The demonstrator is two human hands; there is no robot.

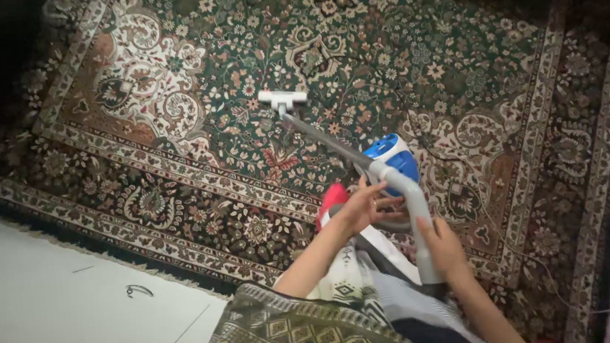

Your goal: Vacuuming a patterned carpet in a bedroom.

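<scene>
Dim, soft and slightly blurred throughout, with dark corners and no glare.

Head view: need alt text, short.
Seen from above, a person's left hand and right hand grip the grey hose of a blue and white canister vacuum. Its wand reaches to a white floor nozzle on a dark green patterned carpet.

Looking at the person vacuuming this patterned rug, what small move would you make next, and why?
Probably push the wand forward a little. The white nozzle sits flat on the rug near its centre, the left hand and right hand both grip the grey tube, and much carpet lies beyond it.
</scene>
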